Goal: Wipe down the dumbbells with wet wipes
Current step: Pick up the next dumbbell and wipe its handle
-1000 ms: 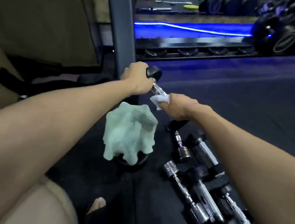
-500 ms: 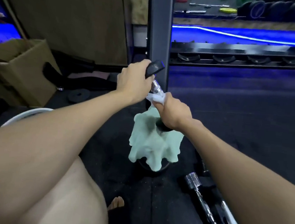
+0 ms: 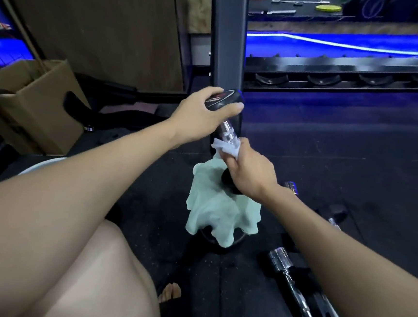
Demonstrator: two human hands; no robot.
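Gripping the dumbbell [image 3: 226,130] by its top black end, the left hand [image 3: 201,113] is steadying it while the right hand [image 3: 248,173], at 5 o'clock, is squeezing a wet wipe [image 3: 225,148] round the chrome handle.

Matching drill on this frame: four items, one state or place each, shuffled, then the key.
Items:
1. left hand
2. right hand
3. green towel
4. cardboard box

States:
A. draped over a dark object on the floor
B. grips the dumbbell's upper black end
C. stands open at far left
D. presses a white wet wipe around the chrome handle

Pairs: 1-B, 2-D, 3-A, 4-C
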